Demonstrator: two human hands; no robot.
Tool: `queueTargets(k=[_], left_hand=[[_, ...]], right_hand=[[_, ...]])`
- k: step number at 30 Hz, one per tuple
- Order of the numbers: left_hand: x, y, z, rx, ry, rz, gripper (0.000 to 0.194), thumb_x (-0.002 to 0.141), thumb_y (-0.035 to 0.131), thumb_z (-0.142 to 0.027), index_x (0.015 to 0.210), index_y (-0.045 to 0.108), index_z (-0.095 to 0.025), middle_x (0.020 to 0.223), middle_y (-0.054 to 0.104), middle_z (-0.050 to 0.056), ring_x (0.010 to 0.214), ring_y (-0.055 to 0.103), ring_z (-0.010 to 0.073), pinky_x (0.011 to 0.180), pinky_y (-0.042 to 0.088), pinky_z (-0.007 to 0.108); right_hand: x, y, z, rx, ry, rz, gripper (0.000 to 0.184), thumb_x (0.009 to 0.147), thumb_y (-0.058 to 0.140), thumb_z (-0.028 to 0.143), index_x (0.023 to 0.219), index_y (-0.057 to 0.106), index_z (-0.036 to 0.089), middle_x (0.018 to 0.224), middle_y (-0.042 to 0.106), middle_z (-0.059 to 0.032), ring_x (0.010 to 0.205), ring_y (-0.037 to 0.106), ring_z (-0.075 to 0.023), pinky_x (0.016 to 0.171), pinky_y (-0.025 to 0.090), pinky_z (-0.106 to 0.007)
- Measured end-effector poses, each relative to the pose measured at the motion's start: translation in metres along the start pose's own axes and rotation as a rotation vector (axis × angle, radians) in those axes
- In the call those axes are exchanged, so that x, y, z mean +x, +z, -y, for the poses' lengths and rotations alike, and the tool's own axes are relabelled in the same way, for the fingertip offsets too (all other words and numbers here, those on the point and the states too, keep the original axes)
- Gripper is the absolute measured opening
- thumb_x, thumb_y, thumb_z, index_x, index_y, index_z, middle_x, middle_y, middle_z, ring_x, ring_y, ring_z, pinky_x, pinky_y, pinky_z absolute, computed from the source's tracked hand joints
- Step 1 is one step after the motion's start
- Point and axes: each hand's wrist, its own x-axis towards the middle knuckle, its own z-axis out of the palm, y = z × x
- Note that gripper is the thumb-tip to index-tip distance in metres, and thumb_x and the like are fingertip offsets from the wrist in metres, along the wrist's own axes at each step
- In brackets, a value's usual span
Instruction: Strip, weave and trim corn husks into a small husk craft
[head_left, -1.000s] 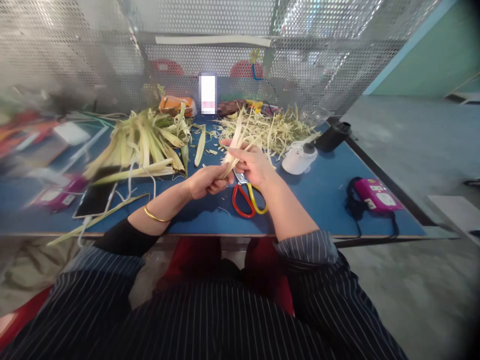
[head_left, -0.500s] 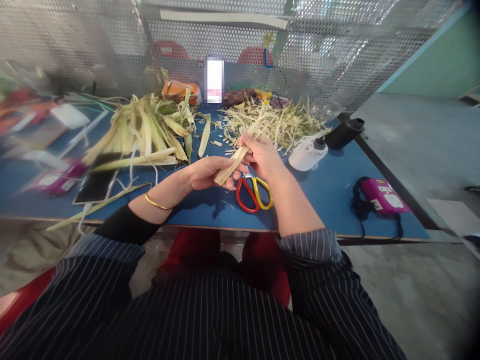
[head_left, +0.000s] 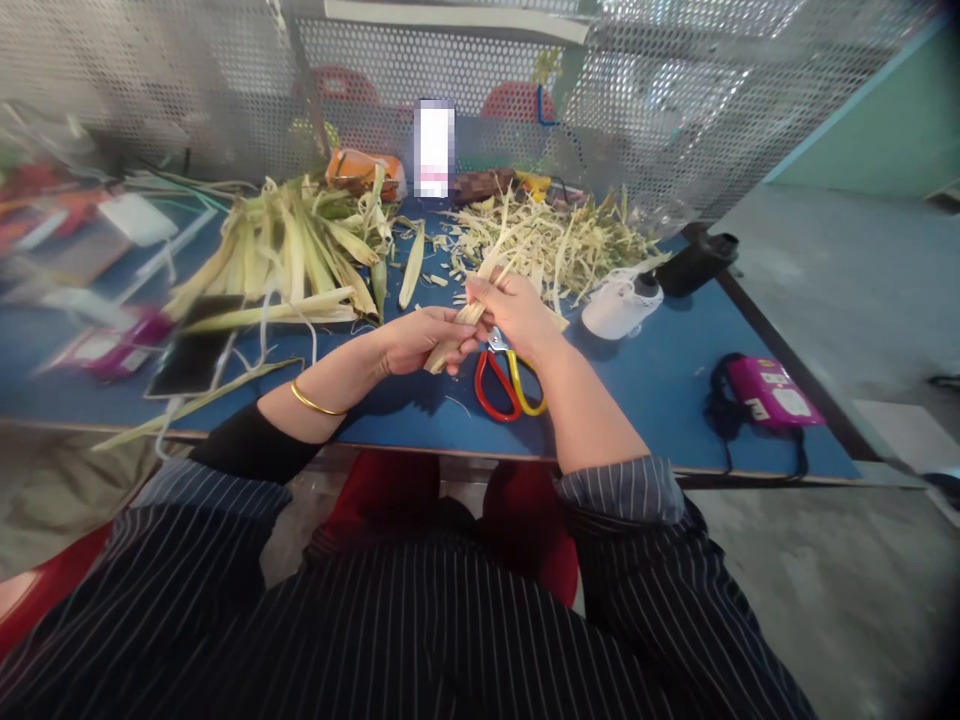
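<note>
Between my hands, above the near part of the blue table, is a pale corn husk (head_left: 444, 354), slanting up and away to the right. My left hand (head_left: 421, 340) pinches its lower end. My right hand (head_left: 517, 312) grips it higher up, where it splits into narrow strips. Just below my right hand lie scissors (head_left: 498, 388) with one red and one yellow handle, blades partly hidden by the hand. Beyond my hands spreads a heap of shredded husk strips (head_left: 577, 240). Whole corn husks (head_left: 289, 245) are piled to the left, with a loose husk piece (head_left: 412, 265) between the heaps.
A white thread spool (head_left: 619, 305) and a black cylinder (head_left: 694, 265) stand at the right, with a purple box (head_left: 772, 390) nearer me. At left lies a dark phone (head_left: 191, 352) with a white cable. A lit phone (head_left: 434, 150) leans against the perforated metal screen (head_left: 375, 60).
My right hand has shifted slightly left along the husk, closer to my left hand. The husk's upper part now shows separate strips. The view has tilted slightly.
</note>
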Motion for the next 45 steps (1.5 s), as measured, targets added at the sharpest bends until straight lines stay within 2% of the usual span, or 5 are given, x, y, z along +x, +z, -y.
queueTargets(k=[12, 27, 33, 37, 45], left_hand=[[-0.001, 0.001, -0.006, 0.198, 0.036, -0.137, 0.043, 0.09, 0.051, -0.053, 0.085, 0.068, -0.014, 0.055, 0.022, -0.007, 0.04, 0.017, 0.0044, 0.037, 0.01, 0.018], [-0.011, -0.008, -0.03, 0.665, 0.098, -0.297, 0.037, 0.092, 0.05, -0.045, 0.076, 0.066, -0.015, 0.052, 0.029, -0.006, 0.043, 0.024, 0.0062, 0.043, 0.016, 0.021], [-0.017, -0.021, -0.048, 1.055, 0.067, -0.351, 0.037, 0.092, 0.046, -0.044, 0.093, 0.073, -0.019, 0.083, 0.071, 0.005, 0.078, 0.063, 0.0179, 0.07, 0.045, 0.026], [0.002, -0.012, -0.033, 0.885, 0.347, -0.476, 0.027, 0.088, 0.053, -0.032, 0.102, 0.069, -0.015, 0.103, 0.071, 0.008, 0.091, 0.062, 0.018, 0.081, 0.046, 0.027], [0.016, 0.008, -0.014, 0.692, 0.321, -0.591, 0.023, 0.091, 0.047, -0.026, 0.079, 0.062, -0.013, 0.063, 0.051, 0.0, 0.055, 0.042, 0.0082, 0.049, 0.03, 0.021]], right_hand=[[0.0, -0.018, 0.007, 0.18, 0.046, 0.034, 0.026, 0.068, 0.081, 0.034, 0.075, 0.062, 0.017, 0.052, 0.047, 0.0073, 0.045, 0.041, -0.0054, 0.046, 0.041, -0.021], [0.002, -0.032, 0.012, 0.037, -0.03, -0.392, 0.021, 0.07, 0.077, 0.032, 0.08, 0.064, 0.019, 0.064, 0.066, 0.003, 0.059, 0.065, -0.009, 0.051, 0.047, -0.018], [0.004, -0.008, 0.003, -0.028, -0.126, -0.338, 0.024, 0.069, 0.077, 0.038, 0.073, 0.064, 0.018, 0.059, 0.063, 0.0028, 0.056, 0.065, -0.0112, 0.052, 0.049, -0.021], [0.005, 0.003, -0.006, -0.066, -0.153, -0.301, 0.031, 0.067, 0.077, 0.045, 0.071, 0.063, 0.018, 0.058, 0.064, 0.0028, 0.057, 0.065, -0.0132, 0.052, 0.047, -0.023], [0.005, -0.002, -0.006, -0.085, -0.112, -0.249, 0.032, 0.068, 0.077, 0.047, 0.07, 0.065, 0.017, 0.067, 0.067, -0.0004, 0.054, 0.062, -0.0122, 0.053, 0.047, -0.024]])
